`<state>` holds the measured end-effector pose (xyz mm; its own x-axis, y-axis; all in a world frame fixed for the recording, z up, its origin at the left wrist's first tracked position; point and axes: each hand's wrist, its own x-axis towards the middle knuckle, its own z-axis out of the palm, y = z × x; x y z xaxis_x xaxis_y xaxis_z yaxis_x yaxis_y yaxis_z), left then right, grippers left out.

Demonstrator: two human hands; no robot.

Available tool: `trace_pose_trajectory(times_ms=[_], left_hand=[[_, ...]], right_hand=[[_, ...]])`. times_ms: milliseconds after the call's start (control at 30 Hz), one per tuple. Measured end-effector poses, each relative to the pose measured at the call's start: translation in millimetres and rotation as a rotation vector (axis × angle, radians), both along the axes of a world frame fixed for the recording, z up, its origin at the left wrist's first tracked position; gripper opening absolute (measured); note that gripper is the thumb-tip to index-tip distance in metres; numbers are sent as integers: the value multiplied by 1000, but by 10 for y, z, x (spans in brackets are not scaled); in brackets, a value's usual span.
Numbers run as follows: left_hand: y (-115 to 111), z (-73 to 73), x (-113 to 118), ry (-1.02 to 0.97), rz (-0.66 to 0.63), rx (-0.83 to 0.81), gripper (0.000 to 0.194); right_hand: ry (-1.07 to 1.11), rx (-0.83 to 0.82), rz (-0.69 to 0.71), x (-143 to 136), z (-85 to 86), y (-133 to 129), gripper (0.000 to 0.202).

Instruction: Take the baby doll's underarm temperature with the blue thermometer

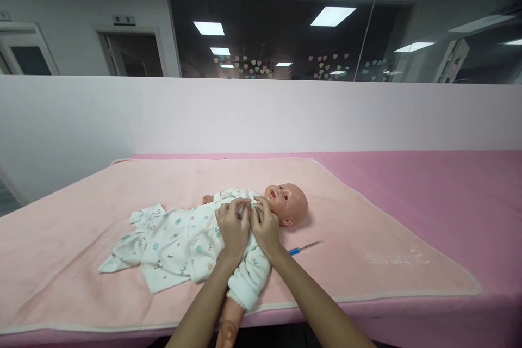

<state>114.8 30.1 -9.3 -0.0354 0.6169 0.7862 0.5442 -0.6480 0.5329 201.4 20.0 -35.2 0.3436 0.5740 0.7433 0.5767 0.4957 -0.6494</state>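
A baby doll [291, 201] lies on its back with its head to the right, dressed in a white baby outfit [179, 239] with small green and grey prints. My left hand [233, 228] is closed in a pinch on the outfit's front below the doll's chin. Close beside it, my right hand [266, 227] pinches the same part of the cloth, fingertips nearly meeting the left ones. What exactly lies between the fingertips is too small to tell. The doll's near arm [231, 318] reaches toward me beneath my left forearm. The outfit's legs spread flat to the left.
Just right of my right wrist rests a thin, clear stick with a blue end [305, 247], perhaps a thermometer. Under everything is a peach blanket [359, 228] over a pink table cover [448, 201]. A white partition [261, 114] rises behind the table.
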Motion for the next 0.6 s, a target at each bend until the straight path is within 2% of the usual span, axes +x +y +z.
trace_pose_trajectory(times_ms=[300,600], left_hand=[[-10,-9,-10,23,19,-9,12],[-12,-8,1,-2,7,-10,11]], right_hand=[[-47,-11,-69,-4,10,5,20],[-51,-17,-74,-5,10,-31,22]])
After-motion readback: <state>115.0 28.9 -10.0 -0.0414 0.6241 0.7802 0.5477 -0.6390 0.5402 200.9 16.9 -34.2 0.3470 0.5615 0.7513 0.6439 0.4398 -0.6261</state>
